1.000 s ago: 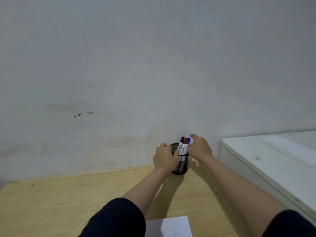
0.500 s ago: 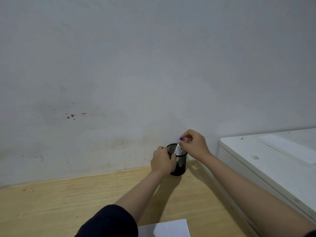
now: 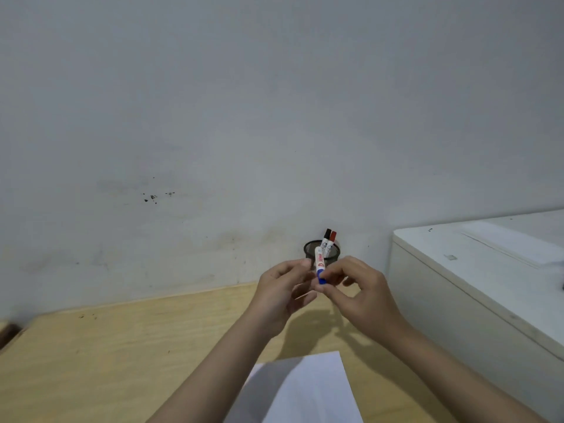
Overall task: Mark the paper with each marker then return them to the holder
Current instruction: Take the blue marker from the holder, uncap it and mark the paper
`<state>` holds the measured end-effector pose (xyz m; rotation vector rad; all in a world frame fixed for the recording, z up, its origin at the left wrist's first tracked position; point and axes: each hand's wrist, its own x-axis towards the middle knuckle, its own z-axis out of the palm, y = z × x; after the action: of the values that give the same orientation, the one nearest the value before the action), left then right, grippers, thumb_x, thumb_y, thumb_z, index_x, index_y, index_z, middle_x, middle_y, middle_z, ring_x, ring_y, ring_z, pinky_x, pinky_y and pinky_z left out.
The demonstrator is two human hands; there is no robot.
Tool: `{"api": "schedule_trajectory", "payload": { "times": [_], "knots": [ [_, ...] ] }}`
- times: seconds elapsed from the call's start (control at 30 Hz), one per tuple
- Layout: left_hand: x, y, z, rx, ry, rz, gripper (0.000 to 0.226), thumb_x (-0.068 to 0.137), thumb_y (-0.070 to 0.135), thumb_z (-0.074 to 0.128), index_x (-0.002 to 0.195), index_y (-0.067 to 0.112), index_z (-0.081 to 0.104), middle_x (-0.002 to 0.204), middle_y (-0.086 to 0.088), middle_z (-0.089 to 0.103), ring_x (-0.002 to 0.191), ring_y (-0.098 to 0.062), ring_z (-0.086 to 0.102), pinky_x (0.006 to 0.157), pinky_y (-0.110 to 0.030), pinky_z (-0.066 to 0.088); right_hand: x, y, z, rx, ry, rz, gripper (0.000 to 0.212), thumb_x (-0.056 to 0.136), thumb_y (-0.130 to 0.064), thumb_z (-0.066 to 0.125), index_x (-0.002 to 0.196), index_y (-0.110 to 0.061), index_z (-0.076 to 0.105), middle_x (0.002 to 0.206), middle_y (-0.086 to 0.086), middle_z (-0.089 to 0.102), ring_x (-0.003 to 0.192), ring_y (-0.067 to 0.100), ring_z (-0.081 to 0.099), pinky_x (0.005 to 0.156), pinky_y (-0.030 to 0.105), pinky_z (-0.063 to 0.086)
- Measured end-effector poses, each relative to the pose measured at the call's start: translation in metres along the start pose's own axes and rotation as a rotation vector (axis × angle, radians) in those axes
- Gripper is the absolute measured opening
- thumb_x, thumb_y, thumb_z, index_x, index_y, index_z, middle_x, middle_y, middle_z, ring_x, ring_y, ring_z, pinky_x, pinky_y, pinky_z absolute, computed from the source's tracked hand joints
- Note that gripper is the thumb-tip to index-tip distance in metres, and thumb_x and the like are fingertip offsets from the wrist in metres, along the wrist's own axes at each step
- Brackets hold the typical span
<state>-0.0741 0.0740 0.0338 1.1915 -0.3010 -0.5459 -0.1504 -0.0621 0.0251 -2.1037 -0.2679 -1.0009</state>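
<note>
A white marker with a blue cap (image 3: 319,263) is held upright-ish between both hands, cap end down. My right hand (image 3: 360,290) pinches the blue cap with thumb and fingers. My left hand (image 3: 282,290) has its fingers curled around the marker's white barrel. Behind them, against the wall, stands the black mesh holder (image 3: 311,251) with a black-capped marker (image 3: 327,239) and a red-capped marker (image 3: 331,241) sticking up from it. A white sheet of paper (image 3: 302,392) lies on the wooden desk at the bottom, partly shaded by my left arm.
The wooden desk (image 3: 122,355) ends at a grey-white wall behind the holder. A white cabinet or appliance (image 3: 476,282) stands tight against the desk's right side, higher than the desktop.
My right hand has lifted the blue-capped marker out of the holder and drawn it toward me. My left hand has left the holder and come onto the marker. The view has tilted down.
</note>
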Motion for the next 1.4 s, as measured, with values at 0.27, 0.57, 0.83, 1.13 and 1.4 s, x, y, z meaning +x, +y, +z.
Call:
{"api": "schedule_trajectory", "payload": {
  "times": [0.27, 0.57, 0.83, 1.13, 1.4],
  "knots": [
    [-0.06, -0.025, -0.009, -0.169, 0.055, -0.135, 0.027, 0.079, 0.002, 0.066, 0.106, 0.001, 0.065, 0.09, -0.016, 0.069, 0.069, -0.017, 0.067, 0.055, -0.021, 0.057, -0.052, -0.022, 0.011, 0.057, -0.102, -0.059, 0.02, 0.07, -0.015, 0.079, 0.082, -0.025, 0.068, 0.075, -0.003, 0.066, 0.073, 0.006, 0.06, 0.068, 0.01, 0.04],
    [-0.133, -0.046, -0.022, 0.024, 0.151, 0.104, 0.017, 0.078, 0.0, 0.067, 0.09, 0.012, 0.073, 0.08, -0.001, 0.074, 0.072, -0.011, 0.066, 0.063, -0.022, 0.053, -0.077, -0.062, 0.013, 0.212, 0.058, 0.418, 0.045, 0.061, -0.052, 0.07, 0.097, -0.024, 0.065, 0.072, 0.001, 0.063, 0.069, 0.014, 0.059, 0.061, 0.018, 0.049],
    [-0.192, -0.051, -0.03, 0.277, 0.208, 0.339, 0.015, 0.07, 0.005, 0.077, 0.083, 0.005, 0.07, 0.073, -0.006, 0.071, 0.063, -0.013, 0.063, 0.064, -0.024, 0.053, -0.094, -0.101, 0.031, 0.395, 0.058, 0.534, 0.013, 0.083, -0.018, 0.067, 0.078, -0.006, 0.067, 0.067, 0.011, 0.066, 0.051, 0.005, 0.058, 0.052, 0.019, 0.049],
    [-0.214, -0.053, -0.042, 0.416, 0.395, 0.493, 0.011, 0.069, 0.007, 0.078, 0.074, 0.016, 0.074, 0.07, 0.002, 0.074, 0.064, -0.011, 0.063, 0.063, -0.018, 0.053, -0.1, -0.13, 0.047, 0.415, 0.019, 0.535, 0.025, 0.084, -0.023, 0.067, 0.078, 0.001, 0.066, 0.063, 0.004, 0.066, 0.049, 0.004, 0.059, 0.052, 0.025, 0.052],
    [-0.207, -0.054, -0.059, 0.482, 0.393, 0.464, 0.017, 0.081, 0.006, 0.067, 0.072, 0.019, 0.074, 0.066, -0.001, 0.074, 0.064, -0.014, 0.069, 0.068, -0.028, 0.057, -0.096, -0.126, 0.064, 0.548, -0.053, 0.479, 0.011, 0.087, -0.011, 0.062, 0.078, -0.005, 0.064, 0.066, 0.006, 0.064, 0.058, 0.006, 0.062, 0.06, 0.02, 0.054]
  ]
}}
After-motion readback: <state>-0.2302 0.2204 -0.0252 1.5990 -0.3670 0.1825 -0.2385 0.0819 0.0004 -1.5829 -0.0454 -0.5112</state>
